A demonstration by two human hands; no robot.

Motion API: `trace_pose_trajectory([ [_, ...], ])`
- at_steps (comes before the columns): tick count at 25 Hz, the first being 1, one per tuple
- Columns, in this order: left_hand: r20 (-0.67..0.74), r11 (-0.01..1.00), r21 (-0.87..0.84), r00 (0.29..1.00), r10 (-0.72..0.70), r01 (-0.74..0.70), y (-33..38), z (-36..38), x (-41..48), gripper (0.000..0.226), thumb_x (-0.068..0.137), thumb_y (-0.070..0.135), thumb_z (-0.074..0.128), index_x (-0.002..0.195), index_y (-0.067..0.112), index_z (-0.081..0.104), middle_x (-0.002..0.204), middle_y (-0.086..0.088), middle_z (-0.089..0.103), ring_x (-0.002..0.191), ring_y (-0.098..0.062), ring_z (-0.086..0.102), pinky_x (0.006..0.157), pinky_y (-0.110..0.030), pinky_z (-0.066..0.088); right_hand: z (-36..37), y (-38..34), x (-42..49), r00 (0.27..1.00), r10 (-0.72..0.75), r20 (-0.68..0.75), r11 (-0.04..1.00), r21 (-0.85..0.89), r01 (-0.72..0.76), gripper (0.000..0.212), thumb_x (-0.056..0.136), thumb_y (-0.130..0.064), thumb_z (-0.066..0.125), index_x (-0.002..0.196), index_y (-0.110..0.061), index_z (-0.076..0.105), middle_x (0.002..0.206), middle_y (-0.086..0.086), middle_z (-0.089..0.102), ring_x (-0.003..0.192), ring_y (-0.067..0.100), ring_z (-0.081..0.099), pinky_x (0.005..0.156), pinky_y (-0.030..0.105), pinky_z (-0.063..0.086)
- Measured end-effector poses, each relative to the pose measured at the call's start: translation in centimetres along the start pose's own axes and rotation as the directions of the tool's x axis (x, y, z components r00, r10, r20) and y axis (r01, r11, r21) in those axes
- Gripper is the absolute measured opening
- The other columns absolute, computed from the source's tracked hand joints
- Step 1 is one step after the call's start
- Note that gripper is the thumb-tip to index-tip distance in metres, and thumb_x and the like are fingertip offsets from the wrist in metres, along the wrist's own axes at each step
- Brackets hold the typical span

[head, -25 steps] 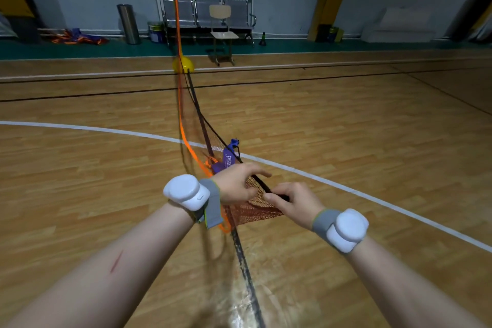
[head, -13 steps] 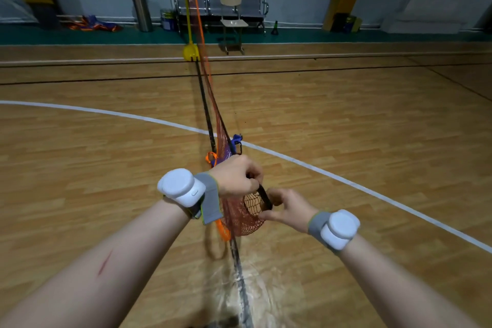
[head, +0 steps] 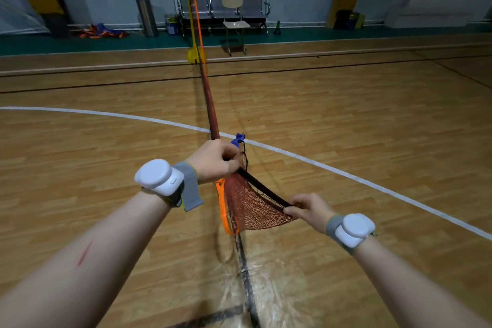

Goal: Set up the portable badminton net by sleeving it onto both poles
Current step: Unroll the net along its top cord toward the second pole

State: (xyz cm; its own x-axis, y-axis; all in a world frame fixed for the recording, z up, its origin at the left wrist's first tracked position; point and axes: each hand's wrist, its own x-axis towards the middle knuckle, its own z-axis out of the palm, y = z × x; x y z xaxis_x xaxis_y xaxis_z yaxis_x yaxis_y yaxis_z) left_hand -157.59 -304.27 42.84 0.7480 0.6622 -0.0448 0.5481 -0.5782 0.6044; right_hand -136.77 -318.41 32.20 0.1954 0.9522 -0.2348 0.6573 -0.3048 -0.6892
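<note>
Here the net (head: 253, 208) is in the air between the two hands, low above the wooden floor (head: 372, 141). Its red mesh hangs open like a small pocket. A black band (head: 262, 189) along the edge of the mesh runs tight from the left hand (head: 213, 161) down to the right hand (head: 308, 208).

The left hand is higher and further from the body. Its fingers are curled closed around the gathered net and the upper end of the band. The right hand pinches the lower end of the band between thumb and fingers.

An orange strip (head: 222, 210) of the net hangs just below the left wrist. A small blue tag (head: 237, 139) stands out just above the left hand. From the left hand the rest of the net goes, thin and gathered, to the far pole (head: 190, 16), which stands upright on a yellow base (head: 196, 55).

Under the hands a dark thin line (head: 246, 274) lies on the floor; I cannot tell if it is a pole or a floor marking. A white device (head: 159, 177) on a grey strap sits on each wrist.

A white curved line (head: 346, 176) crosses the floor behind the hands. At the far wall stand a chair (head: 235, 21), a row of metal seats (head: 213, 0) and a metal bin (head: 146, 17).
</note>
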Motion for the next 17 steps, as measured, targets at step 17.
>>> trace_pose_trajectory([
  [17,0.223,0.977,0.048,0.956,0.191,-0.206,3.1,3.4,-12.9,0.015,0.08,0.007,0.053,0.075,0.02,0.057,0.088,0.0,0.057,0.084,-0.021,0.055,0.083,-0.036,0.049,6.8,-9.6,-12.4,0.981,-0.106,-0.162,0.992,0.054,0.116,0.018,0.076,-0.015,0.073,0.072,-0.02,0.056,0.068,-0.001,0.051,0.065,0.012,0.044,0.063,0.025,0.036],
])
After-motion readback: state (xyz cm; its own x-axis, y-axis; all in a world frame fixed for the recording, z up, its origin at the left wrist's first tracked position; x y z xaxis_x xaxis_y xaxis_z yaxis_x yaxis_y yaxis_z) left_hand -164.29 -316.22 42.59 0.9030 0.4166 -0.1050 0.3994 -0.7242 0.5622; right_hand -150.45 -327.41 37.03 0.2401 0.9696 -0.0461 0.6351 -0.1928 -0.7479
